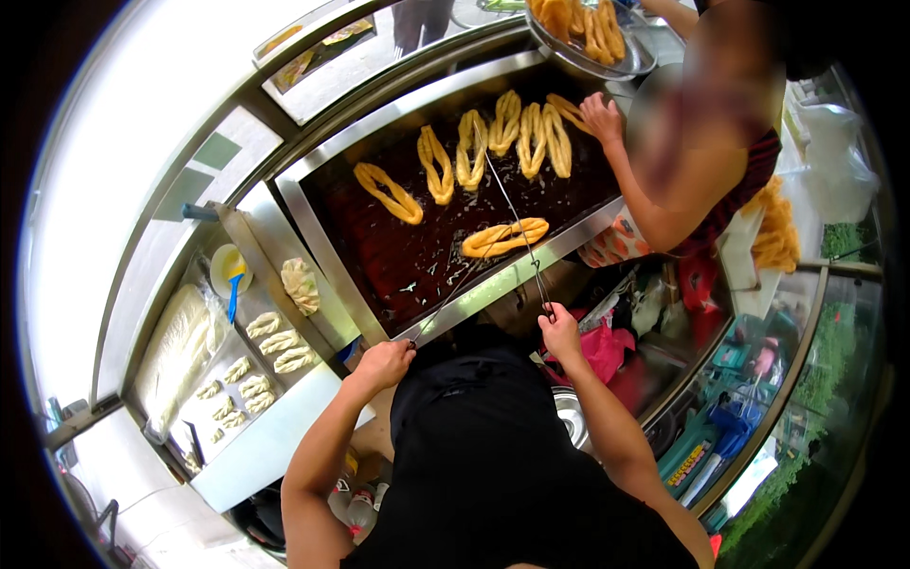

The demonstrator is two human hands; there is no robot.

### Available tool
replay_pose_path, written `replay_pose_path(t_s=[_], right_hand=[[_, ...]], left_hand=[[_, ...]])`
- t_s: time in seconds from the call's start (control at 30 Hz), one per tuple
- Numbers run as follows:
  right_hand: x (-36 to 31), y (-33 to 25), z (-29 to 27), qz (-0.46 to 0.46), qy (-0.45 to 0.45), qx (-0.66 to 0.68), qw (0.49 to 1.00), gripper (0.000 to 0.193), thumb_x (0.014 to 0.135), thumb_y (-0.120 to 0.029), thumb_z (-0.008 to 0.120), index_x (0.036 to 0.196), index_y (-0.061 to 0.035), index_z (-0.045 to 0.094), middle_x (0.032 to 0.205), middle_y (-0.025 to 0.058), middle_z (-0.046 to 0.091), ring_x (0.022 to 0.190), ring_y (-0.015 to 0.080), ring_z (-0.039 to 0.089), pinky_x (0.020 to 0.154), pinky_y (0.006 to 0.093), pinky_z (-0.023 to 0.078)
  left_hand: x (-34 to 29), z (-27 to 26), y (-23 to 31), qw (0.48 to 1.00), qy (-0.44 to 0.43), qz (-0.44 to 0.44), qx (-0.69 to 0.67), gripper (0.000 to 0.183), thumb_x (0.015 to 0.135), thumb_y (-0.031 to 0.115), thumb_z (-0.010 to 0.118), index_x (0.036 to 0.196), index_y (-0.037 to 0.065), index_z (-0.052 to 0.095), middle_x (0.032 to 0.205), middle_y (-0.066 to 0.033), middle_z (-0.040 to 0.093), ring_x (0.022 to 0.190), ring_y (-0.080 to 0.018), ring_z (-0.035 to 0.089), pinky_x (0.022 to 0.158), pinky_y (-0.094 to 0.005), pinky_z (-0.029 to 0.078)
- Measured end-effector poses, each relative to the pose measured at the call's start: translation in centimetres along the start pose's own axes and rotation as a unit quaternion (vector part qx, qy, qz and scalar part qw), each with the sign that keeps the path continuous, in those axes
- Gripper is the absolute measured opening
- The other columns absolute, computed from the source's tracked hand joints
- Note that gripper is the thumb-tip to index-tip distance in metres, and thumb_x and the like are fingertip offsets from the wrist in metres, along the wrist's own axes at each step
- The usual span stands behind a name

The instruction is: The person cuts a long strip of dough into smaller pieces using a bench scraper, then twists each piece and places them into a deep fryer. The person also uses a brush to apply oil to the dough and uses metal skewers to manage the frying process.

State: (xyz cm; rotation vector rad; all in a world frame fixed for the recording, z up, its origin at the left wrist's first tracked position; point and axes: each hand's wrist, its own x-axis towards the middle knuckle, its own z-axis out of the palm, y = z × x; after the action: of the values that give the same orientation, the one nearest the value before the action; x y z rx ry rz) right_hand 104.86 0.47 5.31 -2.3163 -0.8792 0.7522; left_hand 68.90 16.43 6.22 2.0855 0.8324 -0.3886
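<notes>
My left hand (387,363) is closed round the handle of a thin metal rod, which slants over the near rim toward the oil. In my right hand (559,334) is a longer thin metal rod (505,192), reaching across the oil to the far dough loops. Nearest both rods, a golden fried dough loop (505,238) floats by the near rim of the fryer (318,237). Farther back float several paler dough loops, among them a twisted loop (471,150) beside the right rod's tip and a slimmer loop (388,193) at the left.
At the right, another person's hand (603,119) hangs near the fryer's far right corner. A bowl of fried dough (640,59) stands behind it. On the left counter lie raw dough twists (292,359), a film-covered dough slab (180,346) and a bowl with a blue brush (233,294).
</notes>
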Motion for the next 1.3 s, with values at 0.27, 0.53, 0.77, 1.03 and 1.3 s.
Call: replay_pose_path(t_s=[0.27, 0.53, 0.77, 1.03, 1.3], right_hand=[[0.5, 5.6, -0.1, 0.052, 0.073, 0.066, 0.994, 0.031, 0.081, -0.019, 0.068, 0.107, -0.0031, 0.065, 0.072, 0.0101, 0.063, 0.067, 0.0247, 0.063, 0.066, 0.0369, 0.051], [4.9, 7.5, -2.7, 0.092, 0.121, 0.094, 0.984, 0.027, 0.08, -0.016, 0.069, 0.102, 0.0, 0.066, 0.076, 0.0082, 0.066, 0.067, 0.0184, 0.061, 0.066, 0.0319, 0.05], [9.5, 7.3, -5.5, 0.135, 0.141, 0.046, 0.98, 0.026, 0.079, -0.019, 0.067, 0.097, -0.0006, 0.066, 0.081, 0.0139, 0.069, 0.074, 0.0282, 0.066, 0.072, 0.0374, 0.05], [16.2, 7.7, -8.1, 0.155, 0.151, -0.065, 0.974, 0.026, 0.08, -0.022, 0.068, 0.093, 0.0002, 0.067, 0.091, 0.0182, 0.07, 0.088, 0.0328, 0.067, 0.078, 0.0403, 0.05], [15.5, 8.1, -8.0, 0.18, 0.086, -0.051, 0.979, 0.025, 0.079, -0.024, 0.061, 0.089, -0.0014, 0.067, 0.091, 0.0192, 0.069, 0.089, 0.0369, 0.065, 0.08, 0.0438, 0.05]], left_hand=[[-0.5, -9.9, 4.0, 0.804, -0.213, -0.189, -0.521, 0.03, 0.1, 0.028, 0.049, 0.121, 0.011, 0.061, 0.071, 0.0005, 0.057, 0.056, -0.0093, 0.054, 0.051, -0.0257, 0.047], [0.4, -7.1, 4.1, 0.998, -0.041, -0.023, -0.039, 0.03, 0.099, 0.029, 0.048, 0.115, 0.009, 0.063, 0.085, -0.0183, 0.068, 0.079, -0.0346, 0.067, 0.071, -0.0451, 0.052], [0.2, -7.8, 4.4, 0.939, -0.163, -0.166, -0.255, 0.033, 0.097, 0.028, 0.049, 0.121, 0.01, 0.062, 0.087, -0.0118, 0.067, 0.072, -0.0259, 0.066, 0.062, -0.0373, 0.053], [0.2, -9.1, 6.1, 0.855, -0.138, -0.239, -0.44, 0.035, 0.096, 0.022, 0.045, 0.125, 0.008, 0.058, 0.073, -0.0011, 0.059, 0.051, -0.0121, 0.054, 0.043, -0.0275, 0.044], [5.1, -7.0, 9.7, 0.902, -0.018, -0.135, -0.41, 0.032, 0.096, 0.019, 0.044, 0.12, 0.003, 0.06, 0.065, -0.0016, 0.053, 0.045, -0.0114, 0.05, 0.041, -0.0282, 0.04]])
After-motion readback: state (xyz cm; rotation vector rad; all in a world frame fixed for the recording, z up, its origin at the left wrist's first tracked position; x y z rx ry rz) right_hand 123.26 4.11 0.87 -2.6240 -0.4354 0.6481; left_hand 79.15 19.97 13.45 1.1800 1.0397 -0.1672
